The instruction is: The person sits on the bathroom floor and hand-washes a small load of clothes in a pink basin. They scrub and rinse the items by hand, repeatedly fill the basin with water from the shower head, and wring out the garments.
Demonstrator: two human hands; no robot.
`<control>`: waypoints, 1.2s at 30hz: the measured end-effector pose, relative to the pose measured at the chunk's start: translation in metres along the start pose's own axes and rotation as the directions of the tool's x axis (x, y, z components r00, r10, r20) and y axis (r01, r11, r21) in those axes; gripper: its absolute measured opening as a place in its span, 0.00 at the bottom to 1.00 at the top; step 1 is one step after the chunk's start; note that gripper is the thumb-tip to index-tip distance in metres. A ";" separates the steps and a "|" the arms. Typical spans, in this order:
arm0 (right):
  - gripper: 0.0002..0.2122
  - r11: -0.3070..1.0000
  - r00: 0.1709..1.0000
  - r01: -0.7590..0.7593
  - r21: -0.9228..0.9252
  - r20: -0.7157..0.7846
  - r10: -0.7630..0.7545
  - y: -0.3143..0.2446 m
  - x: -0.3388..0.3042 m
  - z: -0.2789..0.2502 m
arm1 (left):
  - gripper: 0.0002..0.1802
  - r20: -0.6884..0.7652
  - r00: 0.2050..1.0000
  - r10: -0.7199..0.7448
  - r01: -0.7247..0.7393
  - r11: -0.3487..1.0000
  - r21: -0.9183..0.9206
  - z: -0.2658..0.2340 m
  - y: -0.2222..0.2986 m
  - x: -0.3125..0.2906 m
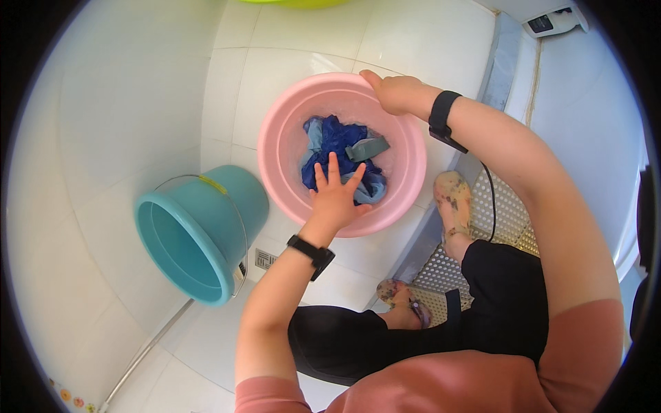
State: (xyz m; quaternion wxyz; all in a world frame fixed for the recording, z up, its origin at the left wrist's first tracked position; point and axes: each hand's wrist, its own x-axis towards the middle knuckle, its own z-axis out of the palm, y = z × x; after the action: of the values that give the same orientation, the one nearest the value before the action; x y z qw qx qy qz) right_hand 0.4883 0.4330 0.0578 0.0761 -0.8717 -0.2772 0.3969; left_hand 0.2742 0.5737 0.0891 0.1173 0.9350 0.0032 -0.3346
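Blue cloth [335, 134], dark in the main with paler folds, lies bunched on the bottom of the pink basin [286, 148], and a grey-green strip [368, 149] lies on top of it. The left hand [336, 197] is inside the basin at its near side, palm down over the near folds, fingers spread wide. The right hand [394, 93] is at the basin's far right rim, with the thumb side showing on the lip. From this angle I cannot tell whether the left palm presses the cloth or is just above it, nor whether the right fingers, mostly hidden, curl around the rim.

The step in hand looks to be working the cloth in the basin with the left hand while the right steadies the rim. The next move would call for bringing the spread left fingers together on a fold, with the basin kept from sliding.

The basin sits on pale floor tiles [310, 58]. To its left is a teal bucket [237, 196], its wire handle [243, 237] folded down on the side toward the basin; a floor drain [264, 259] lies on the basin's near left. Right of the basin, past a grey sill [501, 65], is a perforated mat [492, 199] under the person's feet. A white bottle [561, 23] lies well beyond the basin, to the far right.
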 end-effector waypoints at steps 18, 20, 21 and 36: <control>0.26 0.999 0.999 -0.009 -0.037 -0.045 0.007 0.005 -0.002 0.005 | 0.24 -0.126 0.878 -0.462 0.313 0.753 -0.579 -0.002 -0.039 0.084; 0.28 0.999 0.998 -0.015 -0.048 -0.063 0.011 0.004 -0.003 0.006 | 0.22 -0.058 0.920 -0.387 0.247 0.690 -0.680 -0.010 -0.040 0.056; 0.28 0.998 0.997 -0.017 -0.058 -0.075 0.013 0.003 -0.003 0.006 | 0.22 -0.050 0.938 -0.342 0.196 0.646 -0.738 -0.012 -0.039 0.042; 0.31 0.996 0.998 -0.042 -0.081 -0.054 0.037 -0.004 -0.001 0.003 | 0.44 -0.035 0.949 -0.313 0.278 0.884 -0.377 0.028 -0.026 0.116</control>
State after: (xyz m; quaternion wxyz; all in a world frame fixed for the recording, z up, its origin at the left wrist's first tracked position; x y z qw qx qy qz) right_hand 0.4835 0.4350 0.0577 0.0398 -0.8895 -0.2738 0.3637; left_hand 0.3447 0.5845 -0.0107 0.2372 0.8999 0.2138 -0.2971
